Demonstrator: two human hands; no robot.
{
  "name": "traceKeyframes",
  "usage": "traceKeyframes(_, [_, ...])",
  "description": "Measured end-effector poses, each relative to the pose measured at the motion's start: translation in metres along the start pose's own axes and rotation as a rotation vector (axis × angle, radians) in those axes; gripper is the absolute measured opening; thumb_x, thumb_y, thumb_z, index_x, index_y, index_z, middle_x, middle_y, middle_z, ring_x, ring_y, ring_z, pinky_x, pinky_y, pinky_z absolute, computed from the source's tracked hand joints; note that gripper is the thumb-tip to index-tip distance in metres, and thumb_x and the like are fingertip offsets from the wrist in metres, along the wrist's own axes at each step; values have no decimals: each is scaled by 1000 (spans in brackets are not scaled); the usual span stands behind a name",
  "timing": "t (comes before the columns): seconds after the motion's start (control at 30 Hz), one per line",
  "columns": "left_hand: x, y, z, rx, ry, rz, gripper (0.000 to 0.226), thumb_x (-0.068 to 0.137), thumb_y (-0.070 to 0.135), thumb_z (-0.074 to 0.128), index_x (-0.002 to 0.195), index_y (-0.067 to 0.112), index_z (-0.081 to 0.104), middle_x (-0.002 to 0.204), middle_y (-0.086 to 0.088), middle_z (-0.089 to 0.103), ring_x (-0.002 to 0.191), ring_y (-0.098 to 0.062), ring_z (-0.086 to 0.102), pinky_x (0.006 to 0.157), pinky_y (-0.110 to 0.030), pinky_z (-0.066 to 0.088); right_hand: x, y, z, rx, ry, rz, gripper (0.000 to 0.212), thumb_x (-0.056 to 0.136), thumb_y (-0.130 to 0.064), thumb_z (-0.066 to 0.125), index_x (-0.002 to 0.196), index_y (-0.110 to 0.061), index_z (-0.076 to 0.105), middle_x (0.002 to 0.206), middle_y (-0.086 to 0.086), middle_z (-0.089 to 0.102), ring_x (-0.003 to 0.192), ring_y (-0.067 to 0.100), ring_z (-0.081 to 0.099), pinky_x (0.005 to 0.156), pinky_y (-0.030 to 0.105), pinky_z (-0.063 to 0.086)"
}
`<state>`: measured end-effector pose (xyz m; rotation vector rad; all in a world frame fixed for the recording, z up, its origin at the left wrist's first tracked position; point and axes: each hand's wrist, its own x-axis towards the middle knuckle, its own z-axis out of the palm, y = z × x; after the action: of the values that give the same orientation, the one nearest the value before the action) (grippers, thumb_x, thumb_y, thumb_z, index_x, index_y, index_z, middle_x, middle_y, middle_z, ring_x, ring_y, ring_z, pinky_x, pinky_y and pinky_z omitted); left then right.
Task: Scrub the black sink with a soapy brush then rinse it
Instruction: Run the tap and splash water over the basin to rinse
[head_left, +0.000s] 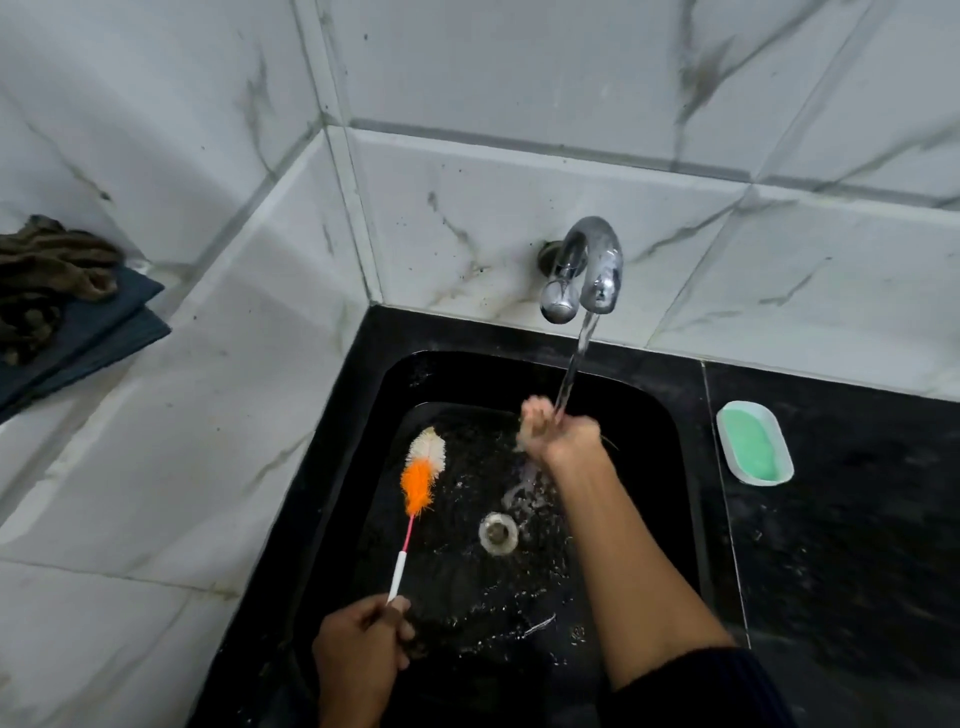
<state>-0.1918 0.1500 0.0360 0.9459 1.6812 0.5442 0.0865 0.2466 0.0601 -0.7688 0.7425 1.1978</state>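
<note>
The black sink (649, 415) is wet, with droplets and a round metal drain (498, 532) in its middle. A chrome tap (597, 265) on the tiled wall runs a stream of water. My right hand (556, 431) is under that stream, fingers curled and blurred, with nothing visible in it. My left hand (361, 652) grips the white handle of a thin brush (422, 475). Its orange and white bristles rest on the sink's left inner side.
A white soap dish (756, 441) with a green bar sits on the black counter right of the sink. Folded dark cloths (62, 317) lie on the white marble ledge at far left. Tiled walls meet in a corner behind the sink.
</note>
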Motion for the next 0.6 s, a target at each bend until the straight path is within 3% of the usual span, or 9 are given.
traceKeyframes(0.03, [0,1,0,-3,-1,3,17,87,1,69,71,3,74,48,-13,61,34,-18,45,33,-19,33,-5,-6,10,-14,-74,-24,51,104,-26,21,93,2,61,75,17,71,66,25,71,67,30,60])
traceKeyframes(0.1, [0,3,1,-20,3,6,16,87,1,69,72,4,75,49,-13,61,36,-19,46,36,-21,35,-14,-19,27,-65,-192,-81,47,105,-24,27,107,7,62,104,23,70,101,30,69,97,37,51])
traceKeyframes(0.2, [0,6,1,-53,19,5,15,87,0,69,74,4,74,48,-13,60,36,-20,45,39,-23,36,-22,-27,36,-175,-231,-117,44,104,-21,29,110,7,62,116,23,66,115,32,61,104,39,45])
traceKeyframes(0.3, [-4,10,2,-88,22,8,14,88,-4,66,76,-1,73,47,-14,57,28,-14,40,31,-17,31,-17,-18,22,-225,-141,-34,45,104,-22,28,110,7,61,112,21,67,109,30,63,96,36,51])
traceKeyframes(0.37, [-5,11,2,-104,24,6,13,88,-5,66,77,-4,72,48,-15,56,26,-13,39,28,-17,29,-14,-7,8,-260,-30,3,41,102,-19,28,91,2,62,82,16,70,85,23,64,76,28,53])
traceKeyframes(0.43, [-3,9,2,-89,34,18,14,88,-4,67,76,-1,73,47,-12,57,28,-14,39,29,-17,30,-9,4,-4,-282,33,39,39,98,-13,27,69,-8,52,49,6,55,57,16,48,55,22,38])
traceKeyframes(0.5, [0,9,2,-65,40,29,14,87,-3,67,75,2,74,46,-9,58,30,-15,41,30,-17,31,-5,10,-15,-269,6,99,36,94,-10,24,61,-12,39,44,2,39,45,13,33,49,21,23])
traceKeyframes(0.6, [1,9,3,-58,46,30,11,87,-3,68,78,0,74,45,-8,59,29,-14,41,30,-17,32,0,6,-22,-224,-46,149,35,95,-15,22,62,-16,34,48,0,31,37,12,28,42,19,20])
